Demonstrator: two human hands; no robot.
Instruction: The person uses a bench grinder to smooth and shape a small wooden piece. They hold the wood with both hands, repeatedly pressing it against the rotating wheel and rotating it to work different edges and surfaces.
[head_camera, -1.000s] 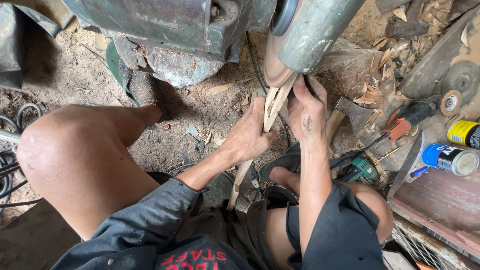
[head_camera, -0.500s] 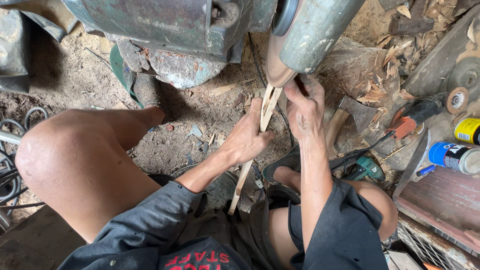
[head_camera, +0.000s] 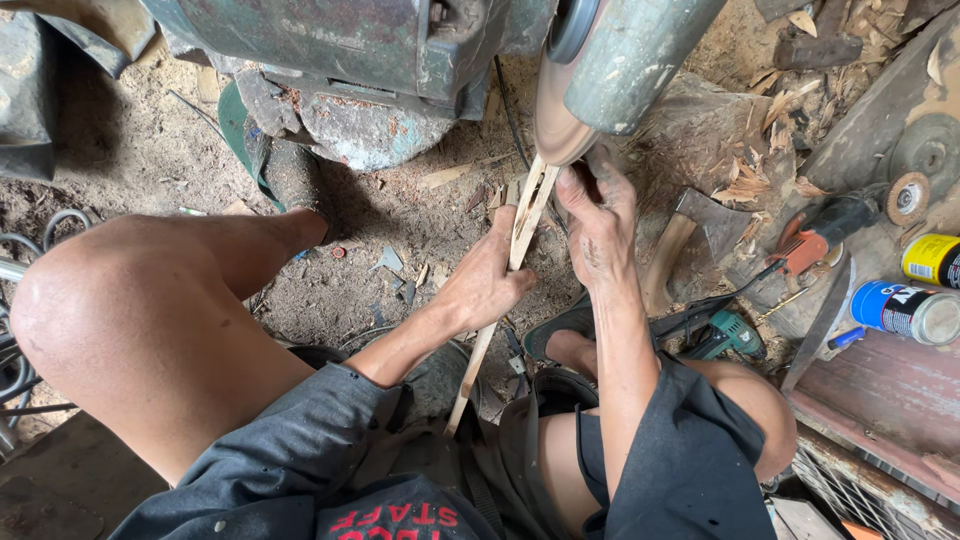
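The person sits low on the dirt floor (head_camera: 400, 230), knees spread, dark shorts and a dark sleeve nearest the camera. Between the knees a long, thin wooden strip (head_camera: 500, 300) runs upward from the lap toward the machine. The left hand (head_camera: 490, 285) has a closed grip around the middle of the strip, thumb across its face. The right hand (head_camera: 600, 225) has a closed grip on the upper end of the strip, fingers curled over it, just below the sanding disc (head_camera: 562, 110). The top of the strip touches the lower edge of that disc. The disc is mounted beside a grey-green cylindrical housing (head_camera: 640, 55).

To the right of the right forearm, a hatchet (head_camera: 700, 225) with a pale handle lies on the ground, next to an orange-handled tool (head_camera: 825, 225) and a small green power tool (head_camera: 735, 335). Further right, a blue can (head_camera: 905, 310) and a yellow can (head_camera: 935, 260) lie on their sides. Wood chips (head_camera: 760, 185) are scattered about the block behind the hatchet. At the far edge stands a worn green machine body (head_camera: 330, 45).
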